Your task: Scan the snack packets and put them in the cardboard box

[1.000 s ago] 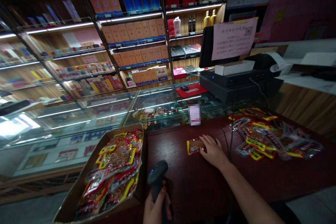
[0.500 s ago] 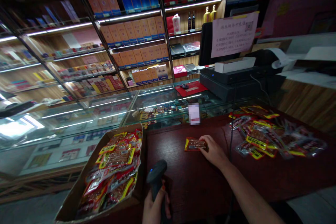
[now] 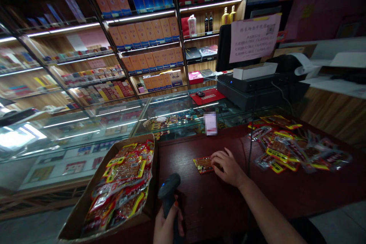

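Observation:
My left hand (image 3: 167, 224) is wrapped round the handle of a dark barcode scanner (image 3: 169, 188), whose head tilts up near the bottom middle. On the dark red table lies a snack packet (image 3: 202, 164) with red and yellow edges and brown contents. Its right end is under the curled fingers of my right hand (image 3: 228, 167), which grip it; the fingertips are partly hidden. To the left of the scanner, a cardboard box (image 3: 156, 183) is filled with similar packets (image 3: 126, 171). A loose pile of snack packets (image 3: 281, 148) is spread on the table's right side.
A black cable (image 3: 251, 160) runs down across the table right of my right hand. Beyond the table stand a glass display counter (image 3: 120, 110), a mouse on a red mat (image 3: 210, 97), and a monitor (image 3: 224, 47) with a paper sign. Stocked shelves (image 3: 151, 49) line the back.
My right hand and the packet have shifted slightly left and down. The packet has been turned over or rotated, and its pale label no longer shows. My left hand keeps the scanner nearly in place.

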